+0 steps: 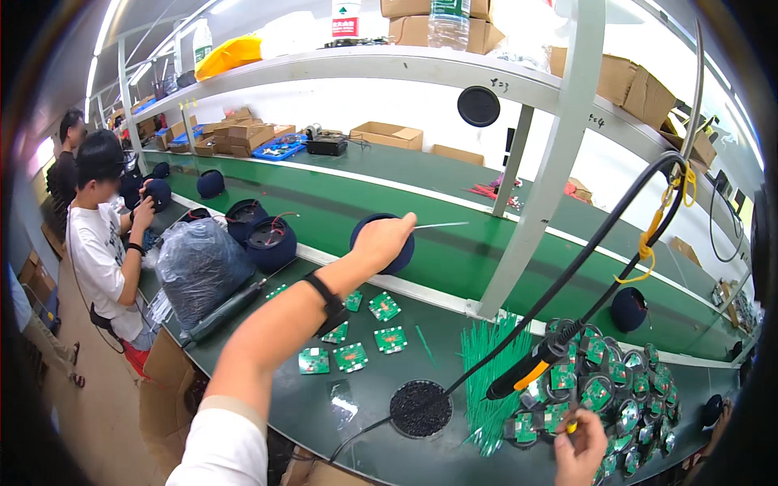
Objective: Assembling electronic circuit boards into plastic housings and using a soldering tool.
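Left hand [386, 243] is over the navy round shell [402, 257] on the green belt [462, 279]; grip hidden, can't tell. 1 thin pale strip [442, 225] juts out by its fingertips. Right hand pinches a small yellow-and-dark piece [572, 426] beside the piled circuit boards [596, 394]. 2 risks: shell's curve could let it roll if bumped; hanging electric screwdriver [527, 374] could scuff boards. Shell looks dark, matte.

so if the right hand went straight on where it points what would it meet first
Most likely the cluster of green circuit boards just ahead of the right hand; whether there is any gap between them is unclear from this view.
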Motion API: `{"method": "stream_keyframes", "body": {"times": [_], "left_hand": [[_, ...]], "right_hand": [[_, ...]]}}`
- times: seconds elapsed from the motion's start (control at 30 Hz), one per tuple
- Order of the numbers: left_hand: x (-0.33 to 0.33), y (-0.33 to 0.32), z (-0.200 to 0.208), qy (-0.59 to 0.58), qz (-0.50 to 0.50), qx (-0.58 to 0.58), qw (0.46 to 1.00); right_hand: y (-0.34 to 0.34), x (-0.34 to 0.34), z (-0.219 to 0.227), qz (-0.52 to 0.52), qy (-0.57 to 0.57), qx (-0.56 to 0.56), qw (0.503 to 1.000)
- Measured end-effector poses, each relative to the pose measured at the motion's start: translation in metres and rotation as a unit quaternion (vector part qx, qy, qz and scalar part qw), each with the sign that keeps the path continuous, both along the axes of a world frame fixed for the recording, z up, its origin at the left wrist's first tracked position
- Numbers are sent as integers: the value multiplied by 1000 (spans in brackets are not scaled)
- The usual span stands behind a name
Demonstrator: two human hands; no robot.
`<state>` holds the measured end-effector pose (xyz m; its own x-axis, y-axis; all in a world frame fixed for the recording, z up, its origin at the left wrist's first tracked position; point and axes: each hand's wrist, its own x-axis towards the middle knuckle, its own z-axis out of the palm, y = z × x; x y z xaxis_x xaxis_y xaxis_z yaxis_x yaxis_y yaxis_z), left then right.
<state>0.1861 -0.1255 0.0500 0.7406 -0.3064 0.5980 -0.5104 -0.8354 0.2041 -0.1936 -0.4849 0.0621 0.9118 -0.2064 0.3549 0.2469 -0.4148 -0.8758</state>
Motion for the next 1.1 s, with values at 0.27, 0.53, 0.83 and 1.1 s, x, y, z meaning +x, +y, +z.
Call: {"method": "stream_keyframes", "body": {"times": [0.27, 0.53, 0.83, 1.1], "left_hand": [[97, -73, -81, -60, -4, 65, 996], [54, -80, -29, -120, 61, -83, 987], [-129, 6, -28, 140, -27, -114, 983], [-178, 108, -66, 154, 239, -139, 948]], "right_hand": [[-11, 116, -12, 39, 82, -230, 969], [5, 190, -75, 163, -90, -409, 893], [9, 197, -102, 160, -79, -430, 885], [6, 183, -80, 137, -30, -393, 909]]}}
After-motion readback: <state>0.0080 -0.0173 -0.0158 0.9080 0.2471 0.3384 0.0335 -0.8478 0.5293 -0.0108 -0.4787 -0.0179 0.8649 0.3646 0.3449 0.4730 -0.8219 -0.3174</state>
